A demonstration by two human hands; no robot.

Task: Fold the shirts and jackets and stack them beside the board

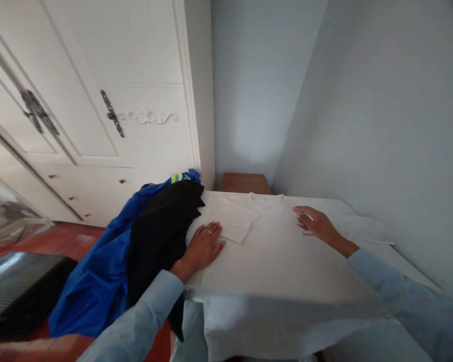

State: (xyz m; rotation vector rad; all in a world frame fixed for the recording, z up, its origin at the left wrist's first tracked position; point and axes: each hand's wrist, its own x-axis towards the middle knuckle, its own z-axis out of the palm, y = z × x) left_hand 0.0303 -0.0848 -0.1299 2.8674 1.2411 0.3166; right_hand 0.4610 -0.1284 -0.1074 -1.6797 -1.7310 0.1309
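Observation:
A white T-shirt [275, 251] is spread out on a white table, its neckline at the far edge and its lower part hanging over the near edge. Its left sleeve [236, 218] lies folded inward over the body. My left hand [204, 245] rests palm down with fingers stretched at the shirt's left side, touching that sleeve's edge. To the right of the neckline is my right hand [319, 224], its fingers loosely bent and apart, with nothing seen in them. Whether those fingertips touch the cloth I cannot tell. The shirt's other sleeve [366, 229] extends toward the wall.
Black clothing [156, 236] and a blue garment [105, 266] drape off the table's left end. A white wardrobe [147, 60] stands behind them. Grey walls [392, 110] close in on the right. A brown wooden piece [245, 182] sits beyond the table; a dark case [22, 286] lies on the floor.

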